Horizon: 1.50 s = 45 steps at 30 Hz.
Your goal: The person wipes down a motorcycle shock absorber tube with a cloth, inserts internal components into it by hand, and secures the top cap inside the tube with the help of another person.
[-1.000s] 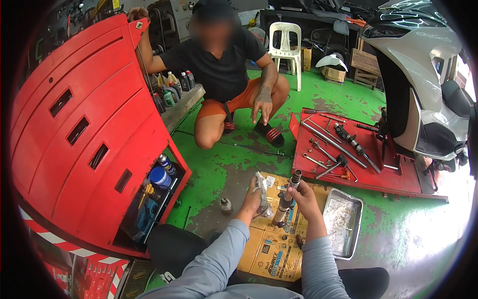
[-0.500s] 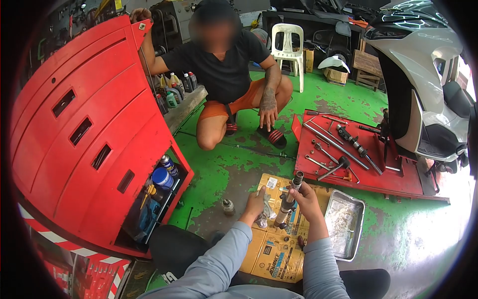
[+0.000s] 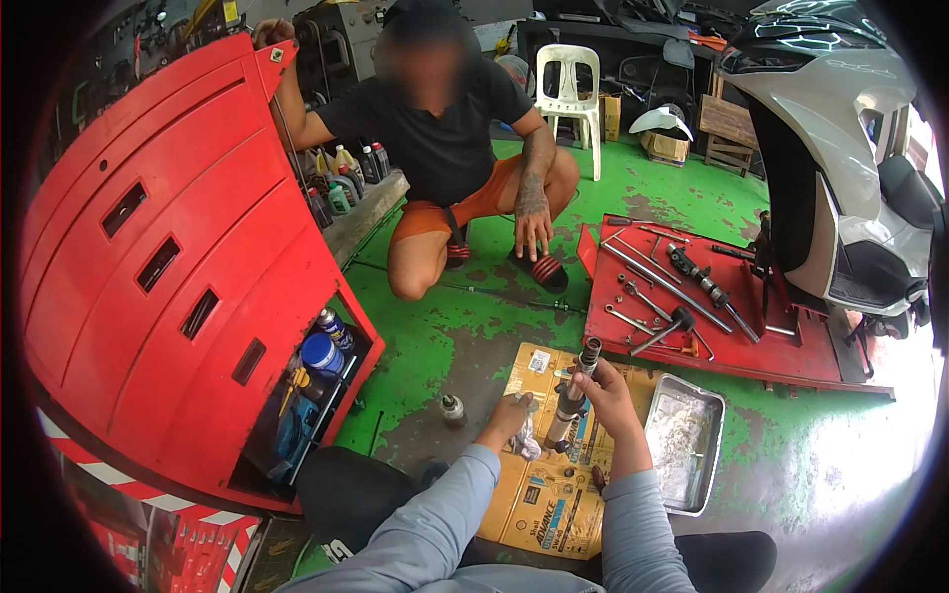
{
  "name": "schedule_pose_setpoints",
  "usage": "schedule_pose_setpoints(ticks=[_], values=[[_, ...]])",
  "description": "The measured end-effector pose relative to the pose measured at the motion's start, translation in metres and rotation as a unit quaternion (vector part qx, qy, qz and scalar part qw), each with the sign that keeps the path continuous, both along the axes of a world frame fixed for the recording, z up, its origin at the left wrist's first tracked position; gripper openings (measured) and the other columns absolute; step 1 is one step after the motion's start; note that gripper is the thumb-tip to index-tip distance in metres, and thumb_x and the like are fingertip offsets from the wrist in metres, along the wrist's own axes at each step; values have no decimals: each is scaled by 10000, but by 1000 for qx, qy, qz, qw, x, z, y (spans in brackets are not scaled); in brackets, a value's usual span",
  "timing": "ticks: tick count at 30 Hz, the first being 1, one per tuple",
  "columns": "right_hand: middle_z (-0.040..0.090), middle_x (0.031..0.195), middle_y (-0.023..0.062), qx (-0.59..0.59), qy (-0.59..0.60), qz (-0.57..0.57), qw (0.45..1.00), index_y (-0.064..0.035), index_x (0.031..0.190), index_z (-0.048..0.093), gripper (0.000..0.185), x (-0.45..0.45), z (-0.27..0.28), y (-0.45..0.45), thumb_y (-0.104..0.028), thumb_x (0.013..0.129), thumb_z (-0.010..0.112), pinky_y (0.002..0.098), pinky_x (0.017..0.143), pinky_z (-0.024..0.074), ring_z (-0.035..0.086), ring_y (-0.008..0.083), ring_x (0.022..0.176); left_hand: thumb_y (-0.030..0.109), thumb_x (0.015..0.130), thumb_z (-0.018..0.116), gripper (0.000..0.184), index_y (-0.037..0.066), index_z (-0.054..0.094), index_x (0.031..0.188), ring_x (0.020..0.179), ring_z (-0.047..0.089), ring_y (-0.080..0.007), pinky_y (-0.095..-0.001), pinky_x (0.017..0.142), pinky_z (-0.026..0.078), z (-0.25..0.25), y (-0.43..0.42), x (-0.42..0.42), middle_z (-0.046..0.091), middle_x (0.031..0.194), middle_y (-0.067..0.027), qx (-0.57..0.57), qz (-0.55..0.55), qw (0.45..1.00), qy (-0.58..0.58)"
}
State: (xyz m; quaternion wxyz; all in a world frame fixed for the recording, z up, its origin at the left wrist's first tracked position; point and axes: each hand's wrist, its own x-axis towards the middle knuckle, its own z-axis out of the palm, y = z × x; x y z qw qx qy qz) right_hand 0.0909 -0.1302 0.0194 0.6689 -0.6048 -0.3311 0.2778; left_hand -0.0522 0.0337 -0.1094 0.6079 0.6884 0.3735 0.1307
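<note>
My right hand (image 3: 615,397) is closed round the upper tube of a motorcycle fork leg (image 3: 566,413), which stands nearly upright with a coil spring showing at its top. To the left of it, my left hand (image 3: 508,419) grips a crumpled whitish rag (image 3: 526,441), apart from the fork leg. Beneath both hands lies a flattened yellow cardboard box (image 3: 514,509) with printed lettering. Small dark parts rest on the cardboard near my right wrist.
A metal tray (image 3: 719,435) with whitish residue sits at the right. Beyond it, a red platform (image 3: 633,287) holds tools and another fork leg (image 3: 704,282). A small bottle (image 3: 453,410) stands left of the cardboard. A person (image 3: 445,148) squats opposite, beside a red cabinet (image 3: 198,227).
My left hand has turned slightly, and the rag in it has shifted a little lower and to the right. The fork leg and my right hand have barely moved.
</note>
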Motion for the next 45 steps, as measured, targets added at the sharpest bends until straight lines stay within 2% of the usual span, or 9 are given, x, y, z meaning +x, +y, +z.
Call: schedule_pose_setpoints(ticks=[4, 9, 12, 20, 23, 27, 31, 40, 45], values=[[693, 1006, 24, 5, 0, 3, 1000, -22, 1163, 686, 327, 1, 0, 0, -265, 957, 763, 298, 877, 489, 617, 121, 951, 506, 1058, 505, 617, -45, 757, 946, 814, 695, -278, -380, 787, 533, -3, -1, 2, 743, 834, -184, 28, 17, 995, 91], [694, 1019, 46, -21, -46, -17, 999, -6, 1174, 677, 351, 1, 3, 1, -269, 954, 752, 321, 909, 490, 624, 147, 978, 463, 1054, 495, 544, -38, 657, 1190, 837, 678, -259, -397, 800, 542, -52, 0, -15, 728, 990, -97, -281, 26, 959, -18], [704, 1014, 60, -35, -37, -5, 999, -1, 1162, 677, 362, 0, 3, -2, -279, 946, 763, 314, 925, 483, 627, 147, 996, 177, 944, 650, 553, 30, 482, 1449, 1096, 656, -229, -361, 913, 549, -64, 3, -24, 656, 1280, -133, -37, -8, 999, 12], [701, 1239, 173, -118, -171, -20, 978, -53, 1242, 726, 476, 8, 12, -6, -370, 896, 803, 420, 1058, 444, 598, 318, 1225, 206, 849, 813, 681, 70, 519, 1447, 1401, 499, -242, -401, 1178, 357, 90, -30, 11, 593, 1428, -128, 98, -140, 976, -136], [667, 1337, 153, -96, -237, -7, 967, -77, 1243, 734, 455, 6, 24, -16, -364, 896, 798, 444, 1096, 417, 532, 324, 1307, 155, 877, 798, 658, 79, 496, 1456, 1359, 516, -214, -402, 1149, 394, 108, -33, 22, 573, 1412, -66, 114, -193, 956, -189], [624, 1423, 132, -93, -262, 59, 959, -148, 1442, 616, 601, 20, 20, -30, -347, 902, 790, 445, 1174, 346, 457, 316, 1400, 260, 893, 799, 369, 48, 649, 1154, 1030, 642, -156, -336, 965, 474, 98, -35, 27, 707, 1043, -49, 82, -168, 957, -222], [611, 1439, 152, -123, -82, 21, 989, -96, 1481, 563, 659, 40, 6, -45, -349, 915, 787, 418, 1110, 424, 546, 268, 1314, 293, 938, 768, 304, 53, 671, 1096, 901, 619, -129, -307, 858, 478, 104, -47, 25, 696, 956, -38, 74, -146, 955, -249], [758, 843, 164, -387, -117, -93, 910, -10, 993, 782, 386, 34, -164, -64, -369, 851, 791, 381, 778, 565, 729, 257, 780, 351, 929, 776, 320, 62, 685, 1034, 851, 614, -120, -308, 823, 474, 96, -45, 29, 688, 880, -34, 95, -140, 953, -251], [771, 981, 188, -511, -104, 35, 853, -30, 1050, 779, 471, -12, -231, -71, -447, 830, 763, 419, 859, 576, 747, 345, 927, 267, 892, 820, 276, 59, 695, 1023, 860, 628, -104, -298, 831, 490, 97, -36, 30, 702, 896, -17, 38, -165, 953, -251]])
